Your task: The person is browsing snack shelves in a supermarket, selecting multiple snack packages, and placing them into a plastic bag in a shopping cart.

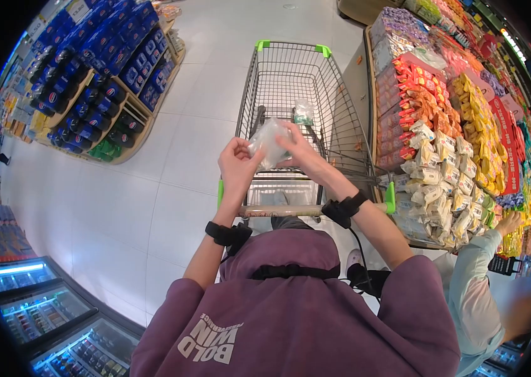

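A translucent plastic bag (269,141) is held up between my hands, above the near end of a wire shopping cart (341,113). My left hand (238,162) pinches the bag's left edge with its fingers curled. On the other side, my right hand (298,149) grips the bag, thumb toward me. What the bag holds, if anything, I cannot make out. Farther inside the cart lies a small clear bag with something green (303,112). Below my hands runs the cart's handlebar (281,210), which neither hand touches.
At right stands a display of packaged snacks (435,151), close beside the cart. Another person's hand (509,223) reaches into it. Blue drink packs and dark bottles (86,103) fill a shelf at left. Lit coolers (45,314) line the lower left. Tiled floor (180,144) lies between.
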### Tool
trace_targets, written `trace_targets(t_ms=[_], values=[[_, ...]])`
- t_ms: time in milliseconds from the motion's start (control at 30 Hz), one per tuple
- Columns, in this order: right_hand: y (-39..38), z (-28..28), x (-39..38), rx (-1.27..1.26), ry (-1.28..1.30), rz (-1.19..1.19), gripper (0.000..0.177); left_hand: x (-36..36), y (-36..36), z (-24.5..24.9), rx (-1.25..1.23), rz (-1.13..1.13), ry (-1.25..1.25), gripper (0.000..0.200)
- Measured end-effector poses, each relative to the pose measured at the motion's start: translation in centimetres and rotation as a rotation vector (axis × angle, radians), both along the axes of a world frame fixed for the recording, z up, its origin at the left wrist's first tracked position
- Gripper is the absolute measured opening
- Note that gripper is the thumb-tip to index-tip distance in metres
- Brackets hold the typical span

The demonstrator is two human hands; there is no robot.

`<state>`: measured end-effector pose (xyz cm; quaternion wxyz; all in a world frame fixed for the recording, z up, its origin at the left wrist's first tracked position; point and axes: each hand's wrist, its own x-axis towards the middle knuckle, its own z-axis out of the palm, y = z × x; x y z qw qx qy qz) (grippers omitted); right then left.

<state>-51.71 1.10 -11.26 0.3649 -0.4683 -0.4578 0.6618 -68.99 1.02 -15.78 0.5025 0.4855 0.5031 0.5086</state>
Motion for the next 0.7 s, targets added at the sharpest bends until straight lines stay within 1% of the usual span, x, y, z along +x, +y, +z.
trace_targets(t_ms=[33, 100, 133, 233, 333, 433, 533, 633, 700], values=[[-0.3, 0.1, -0.2, 0.056, -0.199, -0.002, 0.081, 0.1, -0.2, -0.1, 0.013, -0.005, 0.055, 0.021], [-0.4, -1.3, -0.4, 0.278, -0.29, 0.017, 0.086, 0.2, -0.6, -0.3, 0.042, -0.007, 0.167, 0.02], [-0.5, -1.9, -0.5, 0.387, -0.334, 0.032, 0.088, 0.3, -0.7, -0.6, 0.034, -0.013, 0.136, 0.022], [-0.1, -1.9, -0.6, 0.233, -0.361, -0.068, 0.074, 0.1, -0.9, -1.0, -0.005, -0.035, 0.011, 0.022], [0.4, -2.2, 0.6, 0.108, -0.067, -0.065, 0.051, -0.8, -0.9, -0.8, -0.133, -0.045, -0.052, 0.025], [0.0, -2.0, 0.8, 0.147, -0.153, -0.051, 0.033, -1.6, -0.9, -0.9, -0.005, -0.032, 0.183, 0.028], [0.5, -3.0, 1.2, 0.274, -0.252, 0.039, 0.03, -1.4, -0.4, 0.0, 0.352, 0.079, 0.29, 0.037], [1.2, -3.0, 1.1, 0.403, -0.283, 0.191, 0.04, -1.9, -0.5, 2.8, -0.016, -0.341, 0.112, 0.044], [1.2, -2.3, 0.6, 0.436, -0.272, 0.172, 0.046, -2.4, 0.0, 2.5, -0.088, -0.419, 0.176, 0.043]])
